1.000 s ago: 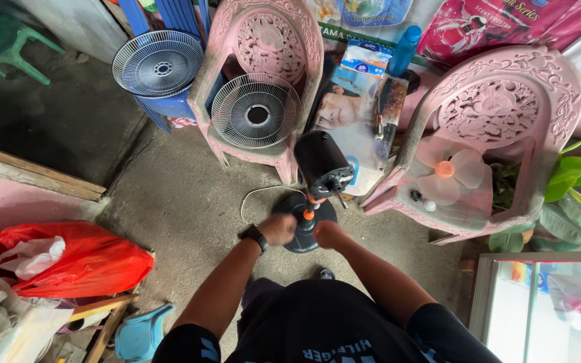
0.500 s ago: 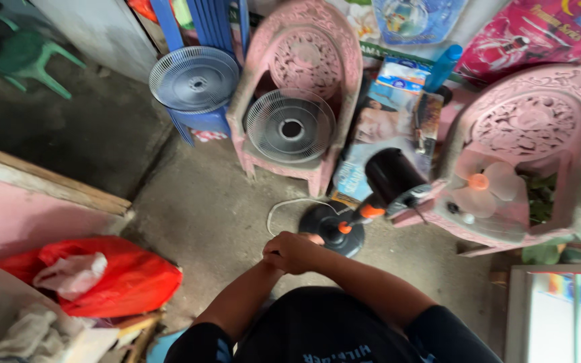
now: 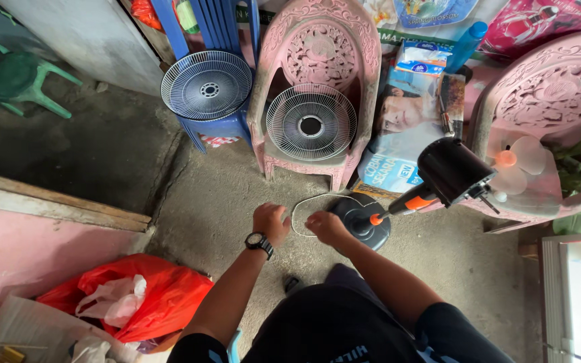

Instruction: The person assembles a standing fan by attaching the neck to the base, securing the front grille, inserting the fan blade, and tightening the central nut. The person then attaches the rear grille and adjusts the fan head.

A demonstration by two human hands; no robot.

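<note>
A stripped black stand fan stands on the concrete floor, its round base (image 3: 364,218) below an orange and black stem (image 3: 408,204) and a black motor head (image 3: 453,171). Its white power cord (image 3: 302,205) loops on the floor. My left hand (image 3: 270,222), with a black wristwatch, and my right hand (image 3: 325,227) are both closed on the cord just left of the base. One wire fan guard (image 3: 206,85) leans on a blue chair. Another wire guard (image 3: 311,122) rests on the pink chair (image 3: 317,47). The clear fan blade (image 3: 520,159) lies on the right pink chair (image 3: 559,87).
A red plastic bag (image 3: 159,296) with white bags lies at lower left by a pink wall. A green chair (image 3: 18,81) stands far left. Printed posters (image 3: 405,121) and a blue bottle (image 3: 469,42) lie between the pink chairs. A cabinet edge (image 3: 576,296) is at right.
My view has swung left and pulled closer. My hands left the fan's stem and base and now hold the white cord, apart from each other.
</note>
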